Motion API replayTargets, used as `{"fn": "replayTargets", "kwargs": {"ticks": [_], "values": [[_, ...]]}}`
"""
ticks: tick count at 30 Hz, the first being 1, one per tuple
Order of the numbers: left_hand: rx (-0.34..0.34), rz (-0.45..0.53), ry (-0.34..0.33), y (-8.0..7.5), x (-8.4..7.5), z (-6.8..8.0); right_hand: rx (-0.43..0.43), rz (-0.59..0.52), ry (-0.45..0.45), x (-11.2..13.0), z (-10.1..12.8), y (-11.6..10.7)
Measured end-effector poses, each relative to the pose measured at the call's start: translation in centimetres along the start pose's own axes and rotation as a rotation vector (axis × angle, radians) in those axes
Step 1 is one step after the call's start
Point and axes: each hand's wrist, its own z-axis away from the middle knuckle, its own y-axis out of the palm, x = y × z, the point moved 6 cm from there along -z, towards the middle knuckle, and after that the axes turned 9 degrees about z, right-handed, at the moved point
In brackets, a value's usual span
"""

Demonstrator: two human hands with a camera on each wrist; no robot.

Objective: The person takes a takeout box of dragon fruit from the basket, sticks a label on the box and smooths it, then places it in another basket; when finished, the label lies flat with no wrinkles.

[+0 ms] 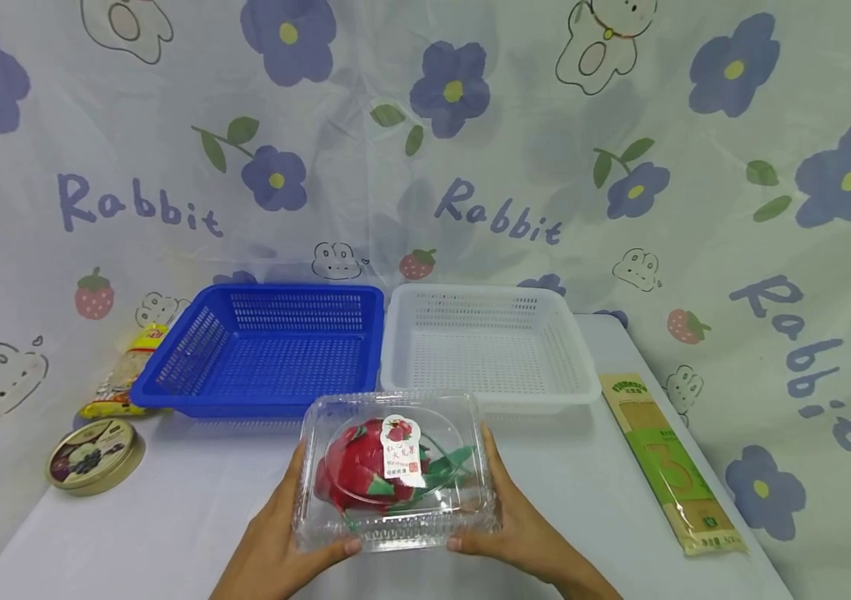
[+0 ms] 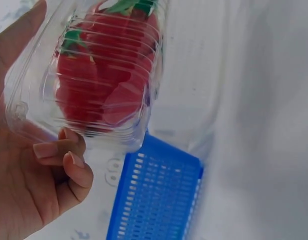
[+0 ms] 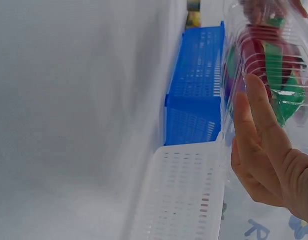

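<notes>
A clear plastic clamshell box (image 1: 395, 533) with a red dragon fruit (image 1: 353, 467) inside is held up in front of the baskets. A white label with red fruit pictures (image 1: 402, 450) sits on its lid. My left hand (image 1: 282, 529) grips the box's left end, thumb along the front edge; in the left wrist view its lower fingers (image 2: 76, 167) curl beneath the box. On the opposite end, my right hand (image 1: 518, 525) holds the box, its thumb also at the front edge. The right wrist view shows that hand's fingers (image 3: 258, 105) against the plastic.
Behind the box stand a blue basket (image 1: 192, 400) and, to its right, a white basket (image 1: 583, 375). A round tin (image 1: 95, 458) and a yellow food packet (image 1: 128, 375) lie at the left. A long green-and-tan noodle packet (image 1: 668, 458) lies at the right. A patterned curtain hangs behind.
</notes>
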Motion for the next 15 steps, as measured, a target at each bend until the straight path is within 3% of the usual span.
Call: {"fn": "replayTargets", "kwargs": {"ticks": [6,15], "values": [[0.004,-0.002,-0.016,-0.3,-0.5,-0.7,-0.026,0.005,-0.013,0.6,-0.3,-0.6],[0.001,-0.023,0.025,-0.7,-2.0,-2.8,-0.108,-0.005,0.003,1.5,-1.0,-2.2]]}}
